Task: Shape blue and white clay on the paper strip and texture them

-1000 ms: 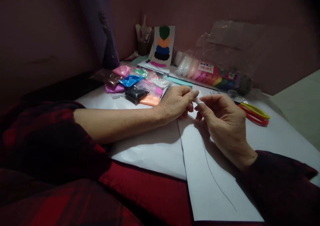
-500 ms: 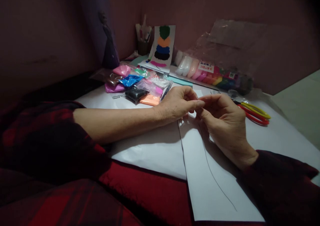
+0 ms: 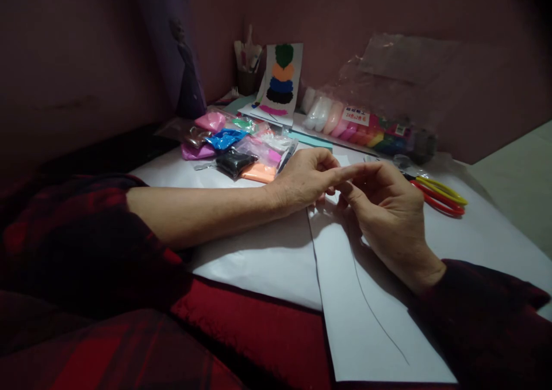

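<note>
My left hand [image 3: 304,180] and my right hand [image 3: 386,209] meet above a white paper strip [image 3: 357,321], with their fingertips touching. The fingers of both are closed in a pinch. Whatever they hold between them is small and hidden by the fingers. A thin curved dark line [image 3: 368,304] runs down the paper strip from beneath my hands toward its near end. To the right of my right hand lie scissors [image 3: 444,194] with red and yellow handles.
Bags of coloured clay [image 3: 235,161] lie beyond my left forearm. A painted card [image 3: 282,82] leans at the back, beside a cup of brushes [image 3: 247,79]. Along the wall sits a clear pack of many-coloured clay [image 3: 357,125]. White paper [image 3: 254,263] covers the table.
My hands stay in nearly the same place. The fingertips have shifted slightly against each other, with the left thumb now overlapping the right fingers. The paper strip and scissors have not moved.
</note>
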Available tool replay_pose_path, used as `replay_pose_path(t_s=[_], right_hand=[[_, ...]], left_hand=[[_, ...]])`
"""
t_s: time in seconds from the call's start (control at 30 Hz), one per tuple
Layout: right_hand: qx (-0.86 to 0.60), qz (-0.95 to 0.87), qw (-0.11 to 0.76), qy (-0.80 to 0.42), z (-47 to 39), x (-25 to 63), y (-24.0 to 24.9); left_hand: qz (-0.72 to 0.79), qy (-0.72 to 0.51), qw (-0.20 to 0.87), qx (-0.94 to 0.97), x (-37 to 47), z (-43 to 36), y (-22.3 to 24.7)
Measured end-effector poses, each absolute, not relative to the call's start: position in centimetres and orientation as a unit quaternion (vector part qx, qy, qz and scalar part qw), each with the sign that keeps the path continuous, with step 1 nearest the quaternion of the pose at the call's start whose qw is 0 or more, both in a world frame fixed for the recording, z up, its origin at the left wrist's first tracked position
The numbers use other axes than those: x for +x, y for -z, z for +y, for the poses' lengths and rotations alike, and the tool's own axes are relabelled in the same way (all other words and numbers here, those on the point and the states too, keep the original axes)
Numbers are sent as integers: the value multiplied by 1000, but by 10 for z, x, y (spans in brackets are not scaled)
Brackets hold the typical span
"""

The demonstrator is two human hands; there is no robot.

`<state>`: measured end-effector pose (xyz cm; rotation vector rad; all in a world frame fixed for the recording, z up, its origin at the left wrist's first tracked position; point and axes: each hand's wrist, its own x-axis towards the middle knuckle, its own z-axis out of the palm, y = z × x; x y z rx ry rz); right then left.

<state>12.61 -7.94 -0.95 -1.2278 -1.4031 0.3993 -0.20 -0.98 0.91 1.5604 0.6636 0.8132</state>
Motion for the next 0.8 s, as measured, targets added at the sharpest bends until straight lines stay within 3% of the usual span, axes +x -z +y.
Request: replay_pose_path(t_s=[0.5, 0.8], right_hand=[[-543, -583, 585, -154, -78, 127, 11], [-559, -485, 653, -161, -82, 115, -1]], left_hand=[[281, -399, 569, 662, -1, -10, -11], [194, -415, 554, 696, -6, -32, -46]])
